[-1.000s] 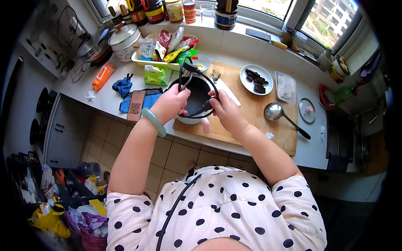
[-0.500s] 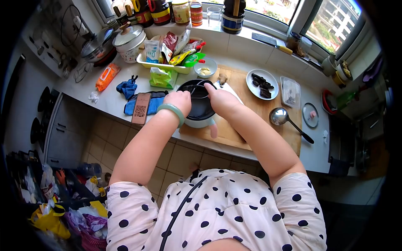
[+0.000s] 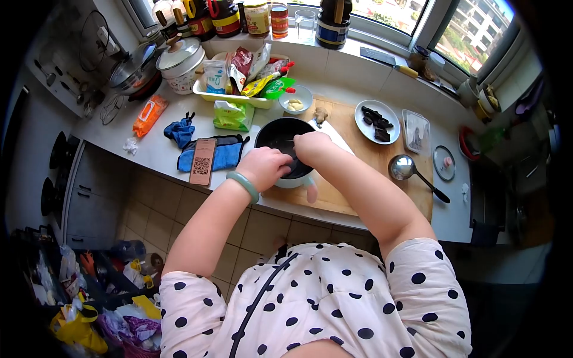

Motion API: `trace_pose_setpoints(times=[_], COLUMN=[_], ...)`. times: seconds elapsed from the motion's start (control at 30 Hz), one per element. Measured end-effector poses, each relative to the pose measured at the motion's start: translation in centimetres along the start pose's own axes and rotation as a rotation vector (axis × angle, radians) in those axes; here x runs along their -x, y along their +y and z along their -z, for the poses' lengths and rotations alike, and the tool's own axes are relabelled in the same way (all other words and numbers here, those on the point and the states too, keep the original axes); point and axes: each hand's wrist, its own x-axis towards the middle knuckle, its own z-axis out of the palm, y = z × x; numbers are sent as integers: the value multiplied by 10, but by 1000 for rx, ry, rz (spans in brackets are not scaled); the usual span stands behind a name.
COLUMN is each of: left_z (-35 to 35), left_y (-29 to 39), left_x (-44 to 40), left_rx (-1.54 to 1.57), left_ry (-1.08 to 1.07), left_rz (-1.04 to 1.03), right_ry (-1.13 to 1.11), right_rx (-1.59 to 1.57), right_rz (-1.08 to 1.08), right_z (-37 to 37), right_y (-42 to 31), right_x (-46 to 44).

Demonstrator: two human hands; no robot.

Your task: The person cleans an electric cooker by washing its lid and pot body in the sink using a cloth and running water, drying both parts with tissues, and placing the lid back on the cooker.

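A small pot with a dark inside, a pale outside and a pinkish handle stands at the left edge of the wooden cutting board. My left hand, a green bangle on its wrist, is over the pot's near left rim with its fingers curled inward. Closed in a pinch, my right hand reaches over the right rim. The fingers meet above the dark inside, and whatever they hold is hidden. Behind the pot are a bowl of peeled garlic and a piece of ginger.
Right of the pot are a plate of dark pieces, a clear plastic box, a ladle and a lid. Left lie a phone, blue cloths and a green packet. A basket of packets stands behind.
Both hands have come down and closer together at the pot's near side. Earlier, a thin dark strand or edge showed between them over the pot. The view has shifted slightly.
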Motion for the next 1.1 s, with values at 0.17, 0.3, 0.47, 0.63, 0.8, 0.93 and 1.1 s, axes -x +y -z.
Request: trace_pose_setpoints(times=[0.17,0.3,0.47,0.63,0.8,0.93,1.1], left_z=[-1,-9,9,2,-29,-50,-63], left_y=[10,20,57,99,127,148,183], left_x=[-25,-46,-50,-27,-14,-17,-29], left_rx=[-67,-195,-59,345,507,463,461], left_ry=[146,25,161,123,31,-61,-108], left_rz=[-58,-180,-144,14,159,228,294], right_ry=[340,825,859,768,733,878,579], right_rx=[-169,-557,-843,-1137,-1006,-608,-566], right_rz=[57,117,-96,-652,-926,-927,-944], right_z=[16,-5,-83,-210,-243,-244,-267], right_y=[20,70,160,291,391,459,530], right_x=[20,65,152,214,234,200,144])
